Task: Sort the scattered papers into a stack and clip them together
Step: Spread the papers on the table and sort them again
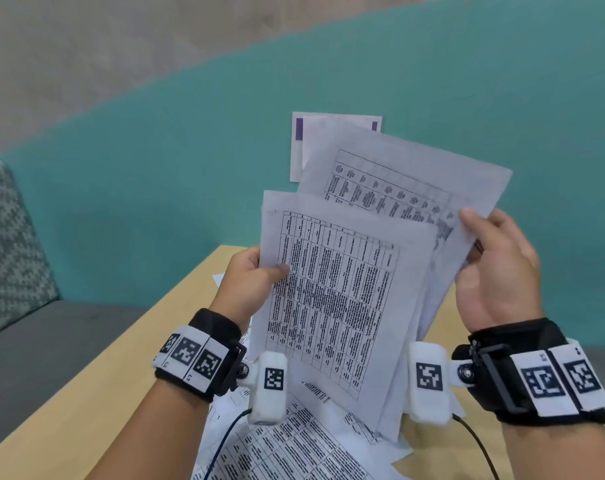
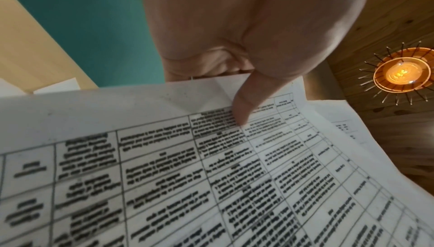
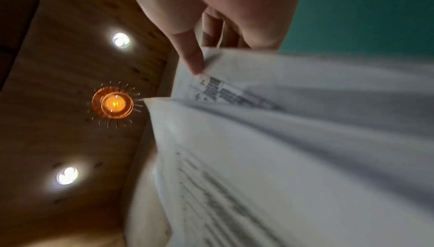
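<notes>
I hold several printed sheets upright above the table, fanned and uneven. The front sheet [image 1: 332, 292] carries a dense table of text; my left hand [image 1: 256, 271] pinches its left edge, thumb [image 2: 249, 100] on the printed side. Behind it a tilted sheet [image 1: 398, 181] with another table sticks out up and right; my right hand [image 1: 491, 247] grips its right edge, thumb [image 3: 190, 56] in front and fingers behind. A sheet with purple bars [image 1: 303, 147] shows at the very back. More printed papers [image 1: 294, 445] lie scattered on the table below. No clip is visible.
The light wooden table [image 1: 121, 375] runs from lower left toward the middle. A grey sofa seat [image 1: 51, 341] with a patterned cushion [image 1: 10, 244] is at the left, a teal wall behind. Cables from the wrist cameras hang over the loose papers.
</notes>
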A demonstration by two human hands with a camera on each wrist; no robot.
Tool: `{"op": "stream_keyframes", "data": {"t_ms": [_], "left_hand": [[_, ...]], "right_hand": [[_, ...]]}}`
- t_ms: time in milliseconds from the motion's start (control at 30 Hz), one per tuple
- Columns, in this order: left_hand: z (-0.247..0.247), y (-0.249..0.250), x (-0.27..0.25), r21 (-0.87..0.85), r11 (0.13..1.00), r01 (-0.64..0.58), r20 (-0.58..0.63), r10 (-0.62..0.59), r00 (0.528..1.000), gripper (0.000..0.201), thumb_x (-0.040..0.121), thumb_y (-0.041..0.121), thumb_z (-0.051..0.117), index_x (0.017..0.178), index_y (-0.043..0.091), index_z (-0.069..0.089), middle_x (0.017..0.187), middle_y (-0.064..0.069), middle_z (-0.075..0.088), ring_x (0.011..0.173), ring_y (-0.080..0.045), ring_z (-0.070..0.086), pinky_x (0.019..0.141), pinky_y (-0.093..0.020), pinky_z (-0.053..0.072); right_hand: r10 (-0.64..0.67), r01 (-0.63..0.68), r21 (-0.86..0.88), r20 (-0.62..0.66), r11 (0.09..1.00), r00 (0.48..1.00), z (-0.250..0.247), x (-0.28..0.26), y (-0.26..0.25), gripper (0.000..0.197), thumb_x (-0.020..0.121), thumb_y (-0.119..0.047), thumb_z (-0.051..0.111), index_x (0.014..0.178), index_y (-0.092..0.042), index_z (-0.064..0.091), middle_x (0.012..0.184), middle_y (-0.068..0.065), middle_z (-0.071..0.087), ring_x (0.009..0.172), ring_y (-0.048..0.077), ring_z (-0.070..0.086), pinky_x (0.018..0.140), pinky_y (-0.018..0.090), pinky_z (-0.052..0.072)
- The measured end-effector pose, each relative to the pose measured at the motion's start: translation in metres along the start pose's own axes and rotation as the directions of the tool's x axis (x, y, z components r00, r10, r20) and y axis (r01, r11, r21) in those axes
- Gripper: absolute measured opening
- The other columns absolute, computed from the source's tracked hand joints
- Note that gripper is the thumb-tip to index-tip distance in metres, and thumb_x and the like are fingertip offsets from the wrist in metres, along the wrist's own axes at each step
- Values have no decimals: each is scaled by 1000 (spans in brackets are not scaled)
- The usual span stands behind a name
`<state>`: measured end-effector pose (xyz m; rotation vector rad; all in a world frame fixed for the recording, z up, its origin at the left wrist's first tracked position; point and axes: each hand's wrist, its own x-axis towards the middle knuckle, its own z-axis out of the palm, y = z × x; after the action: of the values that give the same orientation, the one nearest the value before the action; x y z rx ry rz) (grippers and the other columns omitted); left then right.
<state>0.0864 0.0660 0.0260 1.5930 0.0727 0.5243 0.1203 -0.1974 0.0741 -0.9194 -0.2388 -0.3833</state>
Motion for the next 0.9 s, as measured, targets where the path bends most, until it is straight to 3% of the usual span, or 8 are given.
{"op": "stream_keyframes", "data": {"t_ms": [67, 133, 267, 333, 433, 567, 767, 900], "left_hand": [[-1, 0, 1, -31, 999, 21, -25, -22, 999, 18, 95, -2, 65, 105, 11, 72, 99, 0, 75, 93, -20, 69, 83, -33, 53], [-2, 1, 2, -71, 997, 39, -46, -42, 998, 16, 95, -2, 65, 107, 8, 71, 101, -4, 74, 91, -21, 66, 85, -37, 52], [-3, 3, 2, -96, 995, 27, -76, -34, 996, 19, 95, -2, 64, 104, 14, 70, 96, 4, 73, 85, -12, 65, 79, -31, 50], [-2, 3, 2, -93, 996, 9, -100, -18, 995, 21, 95, -1, 64, 104, 17, 70, 102, 3, 75, 93, -14, 68, 85, -32, 52], [1, 5, 0, -69, 997, -37, -146, 27, 989, 26, 95, -2, 64, 113, 16, 70, 108, 3, 75, 101, -15, 70, 92, -34, 54], [2, 7, -1, -50, 996, -67, -137, 60, 989, 33, 94, -4, 65, 121, 14, 69, 110, 5, 76, 100, -12, 71, 89, -31, 56], [3, 5, 0, -50, 998, -31, -69, 27, 997, 31, 91, -3, 67, 116, 15, 67, 105, 5, 76, 92, -7, 72, 78, -22, 53], [5, 3, 1, -17, 999, -37, -44, 37, 998, 29, 95, 2, 66, 121, 14, 67, 110, 4, 76, 97, -12, 71, 86, -29, 55]], "right_hand": [[37, -27, -139, 71, 990, 997, -3, 2, 4, 19, 92, -4, 65, 101, -21, 68, 102, 2, 75, 82, 12, 68, 71, 26, 56], [121, -78, -268, 147, 960, 982, -5, 2, 8, 22, 90, -3, 66, 104, -21, 70, 98, 0, 77, 75, 12, 69, 67, 28, 54], [234, -121, -426, 223, 897, 946, -3, -3, 17, 20, 92, -4, 64, 108, -10, 74, 89, 0, 80, 65, 12, 72, 64, 31, 55], [208, -96, -417, 231, 904, 951, 0, -5, 21, 17, 96, -18, 64, 110, -13, 74, 98, 1, 80, 79, 12, 75, 72, 34, 57], [184, -93, -346, 241, 934, 953, 6, -9, 26, 50, 96, -56, 56, 131, -22, 67, 128, -6, 71, 119, 13, 66, 105, 42, 48], [105, 15, -443, 245, 897, 964, 10, -12, 36, 16, 99, -22, 62, 114, -24, 70, 113, -10, 77, 110, 11, 71, 104, 41, 51], [129, -32, -439, 192, 898, 973, 6, -9, 44, 20, 93, -7, 68, 105, -23, 71, 99, -8, 79, 95, 13, 74, 89, 34, 56], [141, -34, -462, 200, 886, 970, 5, -9, 48, 24, 95, -5, 64, 110, -23, 69, 102, -9, 77, 98, 15, 73, 86, 32, 56]]}}
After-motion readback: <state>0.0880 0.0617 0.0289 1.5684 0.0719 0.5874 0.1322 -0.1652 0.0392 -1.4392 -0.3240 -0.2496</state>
